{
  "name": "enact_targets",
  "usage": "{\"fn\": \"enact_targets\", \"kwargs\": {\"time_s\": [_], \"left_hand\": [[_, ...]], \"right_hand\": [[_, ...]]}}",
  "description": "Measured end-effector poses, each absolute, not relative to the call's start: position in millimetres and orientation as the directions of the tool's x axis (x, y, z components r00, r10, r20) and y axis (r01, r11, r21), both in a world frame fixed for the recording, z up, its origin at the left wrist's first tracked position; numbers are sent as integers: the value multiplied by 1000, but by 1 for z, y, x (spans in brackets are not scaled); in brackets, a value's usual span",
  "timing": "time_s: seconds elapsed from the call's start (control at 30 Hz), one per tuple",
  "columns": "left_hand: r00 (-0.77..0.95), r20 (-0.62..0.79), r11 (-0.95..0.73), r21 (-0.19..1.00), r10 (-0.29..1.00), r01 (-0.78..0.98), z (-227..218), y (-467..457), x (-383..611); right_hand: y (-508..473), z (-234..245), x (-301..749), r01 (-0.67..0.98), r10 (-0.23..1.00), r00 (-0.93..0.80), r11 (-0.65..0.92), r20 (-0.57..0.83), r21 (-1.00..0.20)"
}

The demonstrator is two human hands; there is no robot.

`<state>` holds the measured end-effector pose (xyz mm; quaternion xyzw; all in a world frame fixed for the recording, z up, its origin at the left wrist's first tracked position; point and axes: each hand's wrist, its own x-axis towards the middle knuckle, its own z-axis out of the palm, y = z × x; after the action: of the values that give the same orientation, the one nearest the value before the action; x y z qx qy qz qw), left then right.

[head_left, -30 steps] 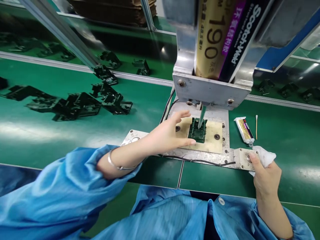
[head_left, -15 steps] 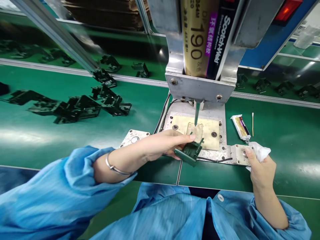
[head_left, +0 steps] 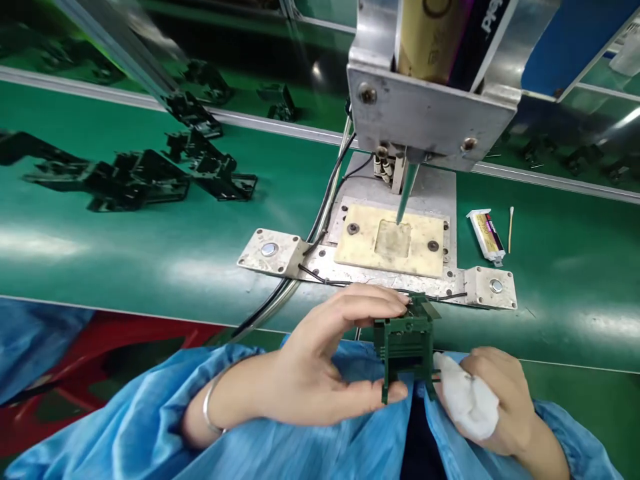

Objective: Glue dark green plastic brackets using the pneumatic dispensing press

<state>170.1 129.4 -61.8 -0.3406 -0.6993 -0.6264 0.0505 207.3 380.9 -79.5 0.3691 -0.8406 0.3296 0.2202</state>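
Note:
A dark green plastic bracket-like part is gripped between the thumb and fingers of my left hand, held above my lap in front of the bench edge. Close to its right side, my right hand is closed around a crumpled white wipe. The wipe reaches the part's right edge; whether they touch I cannot tell. Beyond my hands, a cream fixture plate with a shallow square recess sits under a green dispensing nozzle. A gold and black adhesive cartridge is mounted above the nozzle.
Metal button blocks flank the fixture, one left and one right. A small adhesive pack and a cotton swab lie on the right. Several dark parts rest on the left. Cables cross the bench beside the fixture.
My left hand has drawn the green part back from the fixture toward me and turned it. My right hand has left the right button block and come beside the part with the wipe.

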Motion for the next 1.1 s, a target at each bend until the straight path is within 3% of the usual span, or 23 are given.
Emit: {"fn": "enact_targets", "kwargs": {"time_s": [0.07,0.2,0.3,0.63,0.9,1.1], "left_hand": [[-733,523,-27,821,435,570,-59,132,168],[-702,552,-25,794,450,608,-56,135,165],[-693,587,2,763,419,647,-57,136,164],[-713,576,-10,780,400,625,-56,136,165],[-699,627,2,744,344,668,-57,137,160],[-715,613,22,754,336,657,-59,134,161]], "right_hand": [[369,-72,204,-785,-524,-617,461,587,-414],[356,-71,198,-851,-585,-509,451,632,-268],[351,-72,194,-835,-602,-524,501,602,-226],[361,-74,192,-810,-534,-580,455,615,-369],[347,-75,188,-831,-560,-532,487,635,-267],[349,-75,181,-818,-517,-556,478,651,-318]]}}
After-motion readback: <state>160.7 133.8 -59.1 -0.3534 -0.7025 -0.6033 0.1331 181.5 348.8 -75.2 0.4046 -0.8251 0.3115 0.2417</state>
